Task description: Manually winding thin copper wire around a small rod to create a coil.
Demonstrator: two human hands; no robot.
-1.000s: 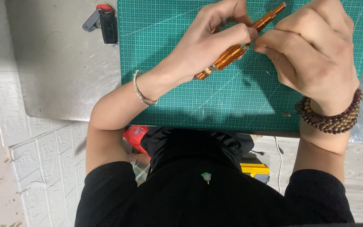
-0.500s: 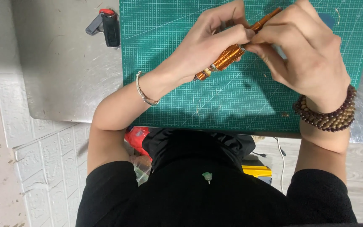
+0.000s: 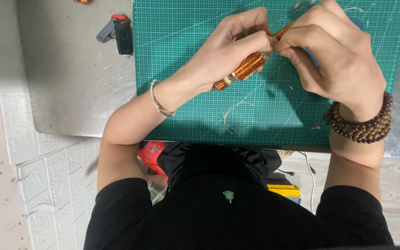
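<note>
Copper coil lies slantwise over the green mat, long axis running from lower left up to upper right. Left hand is closed round its middle; right hand pinches the thin upper end (tip hidden), fingertips of both touching.

Both hands meet over a green cutting mat on a grey metal tabletop. Left hand grips an orange copper-wound coil piece, tilted, low end toward 7 o'clock. Right hand pinches its upper end at 1 o'clock, fingertips touching the left hand's. Silver bangle on left wrist, brown bead bracelet on right. Black-and-grey tool with red tip lies off the mat at 10 o'clock. Thin wire loop on mat below the coil.
</note>
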